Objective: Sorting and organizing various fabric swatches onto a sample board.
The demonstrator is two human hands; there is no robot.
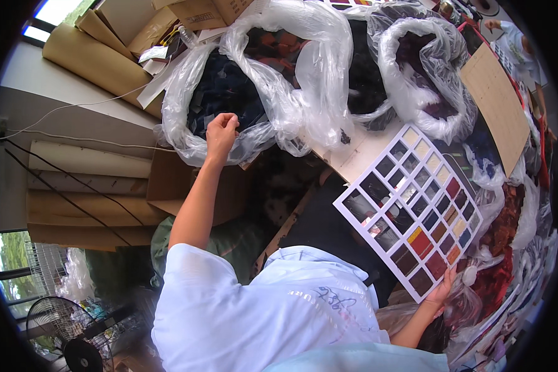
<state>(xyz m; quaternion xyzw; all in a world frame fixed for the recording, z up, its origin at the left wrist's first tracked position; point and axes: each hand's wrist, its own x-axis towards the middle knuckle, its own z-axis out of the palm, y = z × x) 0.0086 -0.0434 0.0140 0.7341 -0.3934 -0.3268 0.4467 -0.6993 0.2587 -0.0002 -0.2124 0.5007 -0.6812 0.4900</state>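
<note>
My right hand [440, 288] grips the lower right edge of a white gridded swatch board [378, 234], held tilted in front of me. Its windows show red, yellow, brown, cream and dark squares; some on the left look glossy or see-through. Over a clear plastic bag [175, 118] of dark blue-black pieces [223, 87], my left hand [222, 131] is raised with its fingers pinched together. What the pinch holds, if anything, is too small to make out.
More open plastic bags stand alongside, with rust-red pieces [278, 53] and dark purple pieces [425, 74]. A brown flat board [495, 108] leans at the right. Cardboard rolls [93, 65] lie at the left, a fan [74, 335] at lower left. Another person [518, 46] is at far right.
</note>
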